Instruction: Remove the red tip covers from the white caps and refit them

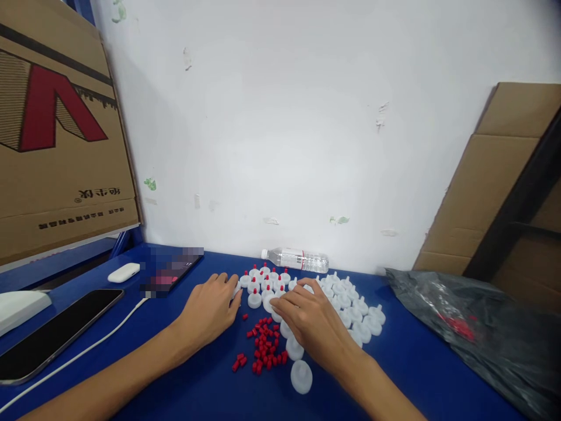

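Several dozen white plastic discs [350, 304], each round with a short stub on top, lie in a loose cluster on the blue table [210, 397] near the wall [280, 117]. The discs at the back left [255, 297] carry a small red cap on the stub, while those to the right are bare. One disc [301, 376] lies alone at the near edge. A heap of loose red caps [265, 345] sits just in front of the cluster, between the two wrists. The left hand [210, 313] lies palm down, fingers loosely curled, its tips at the left edge of the cluster; whether it pinches anything cannot be told. The right hand [311, 321] is also palm down, fingers stretched over the middle discs, with any grip hidden under them. Judged from this, the step in hand is handling discs within the cluster, caps not yet touched. Lifting one piece out would call for a fine pinch, since the discs touch each other. Also on the table are a clear water bottle [295, 259] on its side by the wall, a phone [170, 272], a white earbud case [123, 272], a dark tablet [56, 333], a white cable [87, 351] and a black bag [473, 327]. A cardboard box [56, 134] stands at the left, with cardboard sheets [491, 175] at the right.
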Tool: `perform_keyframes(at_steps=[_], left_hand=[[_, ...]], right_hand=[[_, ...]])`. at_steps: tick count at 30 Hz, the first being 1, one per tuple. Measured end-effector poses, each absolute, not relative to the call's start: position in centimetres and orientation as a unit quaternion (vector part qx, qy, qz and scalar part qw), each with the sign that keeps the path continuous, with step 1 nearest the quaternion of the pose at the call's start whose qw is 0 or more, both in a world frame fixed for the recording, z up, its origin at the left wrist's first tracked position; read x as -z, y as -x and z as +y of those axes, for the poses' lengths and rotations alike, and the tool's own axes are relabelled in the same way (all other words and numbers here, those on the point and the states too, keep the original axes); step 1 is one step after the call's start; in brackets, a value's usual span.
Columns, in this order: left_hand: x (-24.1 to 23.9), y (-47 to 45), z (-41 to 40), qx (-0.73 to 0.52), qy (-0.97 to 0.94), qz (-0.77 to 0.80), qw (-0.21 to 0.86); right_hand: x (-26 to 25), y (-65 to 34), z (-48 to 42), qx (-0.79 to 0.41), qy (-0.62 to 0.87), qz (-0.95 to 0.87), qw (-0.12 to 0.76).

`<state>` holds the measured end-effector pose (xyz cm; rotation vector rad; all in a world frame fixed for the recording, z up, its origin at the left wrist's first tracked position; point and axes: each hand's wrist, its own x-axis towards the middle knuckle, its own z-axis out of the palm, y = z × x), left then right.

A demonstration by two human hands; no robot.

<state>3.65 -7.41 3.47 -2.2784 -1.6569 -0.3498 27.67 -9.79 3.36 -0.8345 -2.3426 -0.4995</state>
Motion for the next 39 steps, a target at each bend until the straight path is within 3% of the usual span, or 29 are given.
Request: perform_keyframes(at_steps=[15, 32, 39], left_hand=[[-2.4, -3.5, -7.0, 0.091, 0.813, -0.562, 0.122], [-2.7, -4.2, -7.8, 0.201, 0.881, -0.424, 0.056], [-2.2, -4.0, -7.2, 0.250, 0.877, -0.407, 0.048]], right_hand=[[-3.0, -27.2, -9.9, 0.181, 0.319, -0.903, 0.225], [-3.2, -27.1, -9.9, 0.179, 0.328, -0.899, 0.227], [-3.8, -27.4, -10.3, 0.156, 0.341, -0.886, 0.274]])
